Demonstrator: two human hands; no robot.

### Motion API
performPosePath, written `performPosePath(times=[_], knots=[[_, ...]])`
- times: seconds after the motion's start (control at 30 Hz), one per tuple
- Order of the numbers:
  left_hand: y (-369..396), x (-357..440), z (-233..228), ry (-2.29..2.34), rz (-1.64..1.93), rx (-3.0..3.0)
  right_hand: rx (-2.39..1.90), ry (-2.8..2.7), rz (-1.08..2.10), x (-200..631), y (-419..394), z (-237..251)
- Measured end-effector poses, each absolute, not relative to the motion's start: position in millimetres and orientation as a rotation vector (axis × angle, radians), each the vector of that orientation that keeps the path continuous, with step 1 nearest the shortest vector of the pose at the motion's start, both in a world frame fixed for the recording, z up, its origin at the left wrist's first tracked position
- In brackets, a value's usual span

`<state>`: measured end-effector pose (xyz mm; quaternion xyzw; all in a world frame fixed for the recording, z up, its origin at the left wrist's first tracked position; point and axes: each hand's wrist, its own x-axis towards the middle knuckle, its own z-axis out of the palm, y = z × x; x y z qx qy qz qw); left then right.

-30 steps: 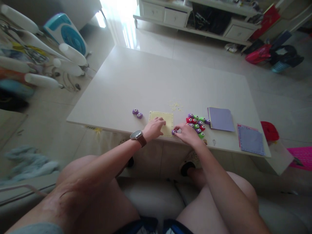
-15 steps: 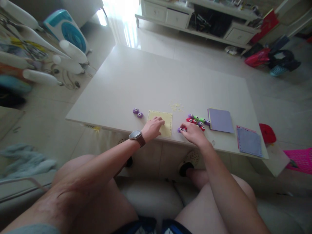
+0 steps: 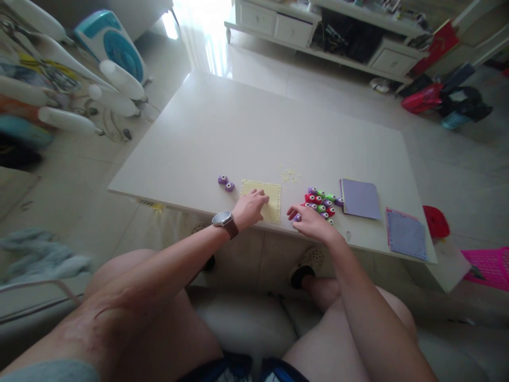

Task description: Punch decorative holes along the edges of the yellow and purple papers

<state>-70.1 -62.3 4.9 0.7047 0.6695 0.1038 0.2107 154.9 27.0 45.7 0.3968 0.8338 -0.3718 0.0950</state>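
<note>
My left hand (image 3: 251, 206) lies with fingers spread on a pale yellow square sheet of paper (image 3: 273, 197), pressing it to the table. Small punched marks run along the sheet's edges. To the right of the paper, my right hand (image 3: 309, 220) curls its fingers around a small purple craft punch (image 3: 297, 218) at the table's front edge; the fingers partly cover it. Just beyond that hand sits a cluster of red, green and purple craft punches (image 3: 320, 200) with eye-like dots. Two purple craft punches (image 3: 226, 183) stand left of the sheet.
Tiny yellow paper bits (image 3: 289, 175) lie behind the sheet. A stack of purple paper squares (image 3: 361, 198) and a bluish sheet over a pink one (image 3: 406, 234) rest at the right of the white table (image 3: 246, 122). A low white cabinet (image 3: 294, 31) stands beyond.
My right hand has shifted slightly left, its fingers now reaching further over the purple craft punch. More of the cluster shows behind it. My left hand stays on the paper.
</note>
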Motion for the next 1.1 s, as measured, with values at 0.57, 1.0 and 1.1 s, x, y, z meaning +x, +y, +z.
performPosePath(times=[0.57,1.0,1.1], knots=[[-61.9,-70.6,8.0,1.864,0.275,1.934,1.49,2.757,-0.651,161.0,36.4,49.9],[-61.8,-65.9,5.8,1.758,0.36,1.977,1.265,2.536,-0.556,156.5,28.0,40.1],[-61.2,-60.8,8.3,1.721,0.466,1.96,1.338,2.605,-0.677,152.4,27.9,47.5]])
